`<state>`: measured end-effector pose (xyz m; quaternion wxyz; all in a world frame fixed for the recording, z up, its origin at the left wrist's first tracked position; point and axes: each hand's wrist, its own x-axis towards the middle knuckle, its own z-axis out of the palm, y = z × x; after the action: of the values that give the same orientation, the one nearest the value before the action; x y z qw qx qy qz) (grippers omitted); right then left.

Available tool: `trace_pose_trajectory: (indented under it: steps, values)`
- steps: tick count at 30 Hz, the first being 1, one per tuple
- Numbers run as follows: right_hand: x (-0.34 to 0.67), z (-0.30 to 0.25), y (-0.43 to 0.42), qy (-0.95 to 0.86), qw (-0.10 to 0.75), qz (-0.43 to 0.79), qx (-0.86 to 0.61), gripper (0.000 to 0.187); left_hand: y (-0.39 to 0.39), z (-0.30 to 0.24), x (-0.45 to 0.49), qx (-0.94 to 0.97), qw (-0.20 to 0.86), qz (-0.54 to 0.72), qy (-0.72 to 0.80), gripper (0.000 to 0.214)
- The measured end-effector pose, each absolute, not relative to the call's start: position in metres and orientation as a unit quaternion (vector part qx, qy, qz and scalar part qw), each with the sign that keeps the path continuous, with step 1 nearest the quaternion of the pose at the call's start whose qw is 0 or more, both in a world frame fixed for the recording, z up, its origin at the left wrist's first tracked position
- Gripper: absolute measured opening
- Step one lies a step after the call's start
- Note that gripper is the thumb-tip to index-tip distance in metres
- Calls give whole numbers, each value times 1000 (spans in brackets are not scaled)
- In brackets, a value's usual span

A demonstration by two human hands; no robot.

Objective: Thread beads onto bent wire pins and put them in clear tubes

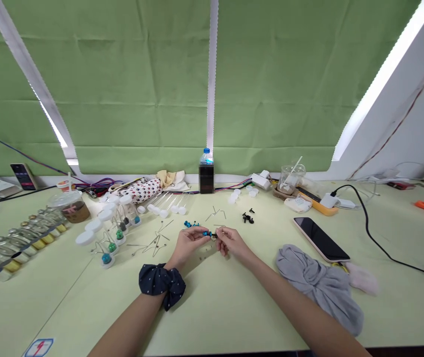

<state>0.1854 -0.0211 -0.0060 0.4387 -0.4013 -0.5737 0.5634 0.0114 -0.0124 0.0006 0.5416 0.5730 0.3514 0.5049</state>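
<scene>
My left hand [188,243], with a dark dotted scrunchie [161,283] on its wrist, pinches a small blue bead-like part [206,233] over the pale green table [215,307]. My right hand [229,241] meets it from the right, fingers pinched on a tiny dark piece [214,235] against the blue part. More blue parts [190,224] lie just behind the hands. Bent metal wires [157,240] lie scattered to the left, and small black pieces [248,216] lie behind to the right.
White caps and wire stands with blue and green beads [109,245] sit at the left, beside a row of glass jars [14,243]. A phone [321,239] and a grey cloth [318,282] lie at the right. A black cable [375,240] crosses the right side. A water bottle [206,171] stands at the back.
</scene>
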Motion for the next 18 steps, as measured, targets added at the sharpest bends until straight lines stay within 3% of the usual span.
trace_pose_trajectory:
  steps: [13, 18]
  values:
    - [181, -14, -19, -553, 463, 557, -413, 46, -14, -1, 13, 576, 541, 507, 346, 26]
    - [185, -7, -22, -582, 439, 568, -382, 37, -14, 0, 11, 567, 543, 513, 347, 25]
